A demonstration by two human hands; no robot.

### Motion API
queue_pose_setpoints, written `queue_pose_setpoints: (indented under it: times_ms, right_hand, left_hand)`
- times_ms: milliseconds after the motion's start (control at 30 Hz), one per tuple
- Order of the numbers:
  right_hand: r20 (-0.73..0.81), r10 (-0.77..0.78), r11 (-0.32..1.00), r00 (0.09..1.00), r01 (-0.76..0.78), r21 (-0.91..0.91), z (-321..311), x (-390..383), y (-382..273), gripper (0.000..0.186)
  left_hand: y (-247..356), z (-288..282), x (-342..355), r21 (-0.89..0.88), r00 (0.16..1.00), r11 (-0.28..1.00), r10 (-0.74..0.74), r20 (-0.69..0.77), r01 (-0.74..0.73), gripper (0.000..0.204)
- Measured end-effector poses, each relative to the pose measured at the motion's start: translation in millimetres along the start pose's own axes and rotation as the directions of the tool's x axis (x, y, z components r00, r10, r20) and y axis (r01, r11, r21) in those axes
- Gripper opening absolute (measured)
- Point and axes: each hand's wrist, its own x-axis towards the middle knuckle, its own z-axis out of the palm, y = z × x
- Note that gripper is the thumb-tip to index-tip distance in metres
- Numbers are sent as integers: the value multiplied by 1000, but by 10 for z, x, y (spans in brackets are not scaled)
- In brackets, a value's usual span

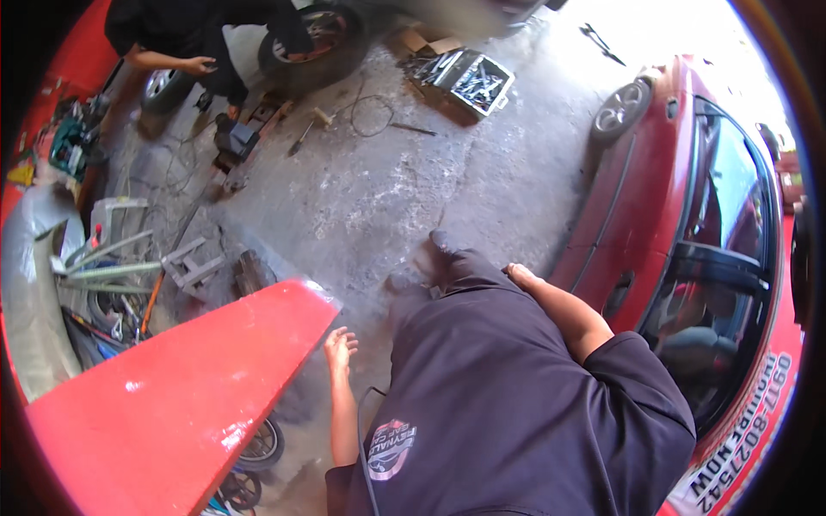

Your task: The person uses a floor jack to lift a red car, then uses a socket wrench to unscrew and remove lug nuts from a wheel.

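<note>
My left hand hangs in the air just right of the narrow end of a long red painted slab. Its fingers are loosely spread and hold nothing; a gap separates it from the slab's edge. At my right thigh rests my right hand, against the dark trousers. Its fingers are mostly hidden, so their pose and anything in them do not show. A dark red car stands close to my right arm.
An open toolbox full of metal tools lies ahead on the concrete floor. Far left, a person in dark clothes bends beside a large wheel. Near a floor jack lie a mallet and cable. Frames and parts crowd the left.
</note>
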Motion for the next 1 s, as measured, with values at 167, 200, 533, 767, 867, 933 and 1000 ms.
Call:
queue_pose_setpoints:
  times_ms: [167,200,533,767,867,933,1000]
  right_hand:
    - [61,-96,971,994,107,-213,-345,-268,-641,34]
    - [68,-107,967,992,120,-225,-410,-291,-671,34]
    - [-92,5,995,996,-15,-103,-749,-32,-502,38]
    - [-64,77,993,995,-71,90,-1545,618,-116,43]
    - [-46,76,991,996,-70,116,-2143,919,134,38]
    - [-17,48,975,999,-43,220,-2472,1104,386,39]
    - [139,46,923,989,-95,373,-2782,1236,384,44]
  left_hand:
    - [66,176,216,56,999,998,-24,42,21,32]
    - [96,276,277,72,998,997,-29,62,24,32]
    - [516,855,613,253,982,967,-72,172,27,29]
    - [1007,1162,712,236,984,956,-157,-90,174,32]
    - [1327,1750,753,224,988,963,-135,-69,147,34]
    - [1608,2399,744,213,995,974,-86,44,75,35]
    - [1881,2908,745,222,990,974,-67,126,38,34]
